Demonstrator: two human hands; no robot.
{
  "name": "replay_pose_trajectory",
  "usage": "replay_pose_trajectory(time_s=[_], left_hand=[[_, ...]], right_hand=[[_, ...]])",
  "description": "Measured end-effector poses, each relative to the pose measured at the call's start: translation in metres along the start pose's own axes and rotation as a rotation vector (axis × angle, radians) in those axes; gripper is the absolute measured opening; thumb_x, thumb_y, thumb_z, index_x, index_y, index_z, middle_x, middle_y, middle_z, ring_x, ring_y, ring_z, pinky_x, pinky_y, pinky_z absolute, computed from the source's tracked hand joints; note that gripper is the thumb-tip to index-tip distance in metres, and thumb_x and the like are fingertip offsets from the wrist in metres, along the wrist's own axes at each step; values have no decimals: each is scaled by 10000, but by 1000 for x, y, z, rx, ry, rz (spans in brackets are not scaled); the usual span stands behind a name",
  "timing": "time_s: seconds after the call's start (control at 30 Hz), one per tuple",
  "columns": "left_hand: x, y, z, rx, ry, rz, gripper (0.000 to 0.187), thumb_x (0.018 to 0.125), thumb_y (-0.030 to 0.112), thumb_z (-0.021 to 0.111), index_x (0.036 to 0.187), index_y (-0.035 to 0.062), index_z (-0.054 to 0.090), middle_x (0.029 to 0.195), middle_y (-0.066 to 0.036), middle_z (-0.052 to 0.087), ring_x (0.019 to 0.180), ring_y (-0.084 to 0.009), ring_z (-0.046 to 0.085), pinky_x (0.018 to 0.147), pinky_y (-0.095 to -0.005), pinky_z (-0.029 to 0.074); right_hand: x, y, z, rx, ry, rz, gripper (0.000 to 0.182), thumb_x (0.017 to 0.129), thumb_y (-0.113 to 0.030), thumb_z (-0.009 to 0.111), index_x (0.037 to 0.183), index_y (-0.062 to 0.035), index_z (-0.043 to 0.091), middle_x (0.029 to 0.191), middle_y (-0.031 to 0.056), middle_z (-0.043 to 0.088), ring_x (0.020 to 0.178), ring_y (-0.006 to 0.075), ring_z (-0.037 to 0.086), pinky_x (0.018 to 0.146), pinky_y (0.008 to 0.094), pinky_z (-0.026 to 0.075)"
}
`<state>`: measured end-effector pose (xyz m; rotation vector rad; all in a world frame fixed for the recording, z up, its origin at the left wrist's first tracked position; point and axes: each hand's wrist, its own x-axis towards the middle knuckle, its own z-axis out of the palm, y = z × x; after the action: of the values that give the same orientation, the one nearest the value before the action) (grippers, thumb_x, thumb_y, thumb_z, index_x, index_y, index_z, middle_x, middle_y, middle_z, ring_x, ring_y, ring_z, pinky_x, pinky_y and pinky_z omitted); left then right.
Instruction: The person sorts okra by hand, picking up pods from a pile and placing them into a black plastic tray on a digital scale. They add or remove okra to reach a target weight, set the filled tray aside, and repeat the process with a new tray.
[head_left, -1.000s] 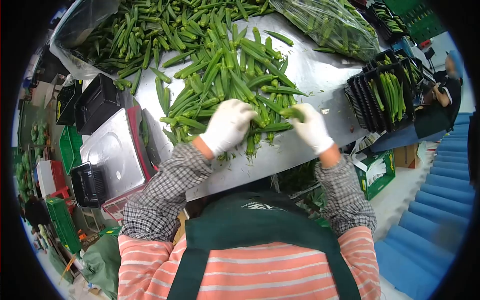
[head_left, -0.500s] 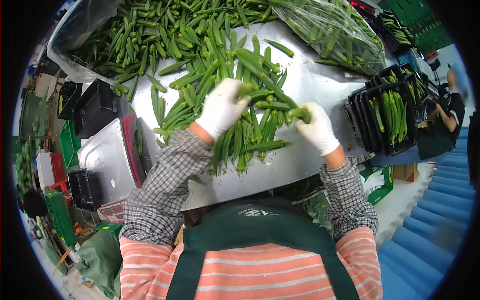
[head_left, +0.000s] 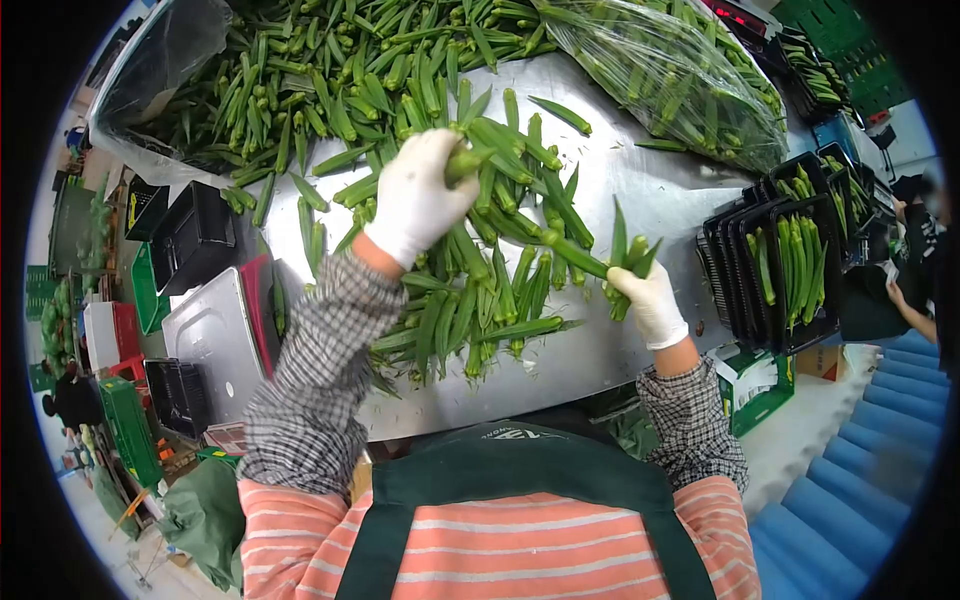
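Note:
Green okra pods (head_left: 470,290) lie in a loose heap on a metal table (head_left: 660,200). My left hand (head_left: 425,190), in a white glove, is closed around okra whose stem end pokes out by the thumb, above the heap. To the right, my gloved right hand (head_left: 648,300) grips several okra pods (head_left: 622,245). Some of them point up and one stretches left toward the heap. The palm sides of both hands are hidden, so the exact number held does not show.
A stack of black trays (head_left: 735,265) holding okra stands at the right edge. Clear plastic bags of okra (head_left: 690,95) lie at the back. Black crates (head_left: 195,230) and a metal lid-like panel (head_left: 215,320) are on the left. Another person (head_left: 915,240) stands far right.
My left hand has moved slightly up and left with okra. My right hand has shifted right and down, and more pods now show in its grip.

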<state>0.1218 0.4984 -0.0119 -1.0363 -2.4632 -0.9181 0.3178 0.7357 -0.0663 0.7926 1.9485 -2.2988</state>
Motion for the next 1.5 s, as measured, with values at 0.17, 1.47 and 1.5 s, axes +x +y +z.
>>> replay_pose_trajectory(time_s=[0.17,1.47,1.5], left_hand=[[39,-29,62,319,-573,307,445,658,32,626,1094,77,553,1041,-96,552,993,-275,529,797,-367,478],[-178,-26,-106,-2422,109,-809,494,884,137,544,1314,-19,358,1333,-245,402,1259,-351,400,1045,-529,348],[-182,-27,-111,-2372,114,-797,511,878,126,542,1322,-32,345,1338,-251,394,1261,-349,399,1045,-524,349]], right_hand=[[-4,-8,2,617,-18,171,260,836,-131,584,1032,37,561,920,156,625,685,208,569,644,344,482],[-51,-65,228,-178,-657,-41,427,837,-110,613,1231,8,499,1136,54,571,800,98,561,726,246,472],[-53,-62,236,-200,-676,-93,426,836,-117,617,1227,8,501,1135,54,571,801,97,560,727,246,472]])
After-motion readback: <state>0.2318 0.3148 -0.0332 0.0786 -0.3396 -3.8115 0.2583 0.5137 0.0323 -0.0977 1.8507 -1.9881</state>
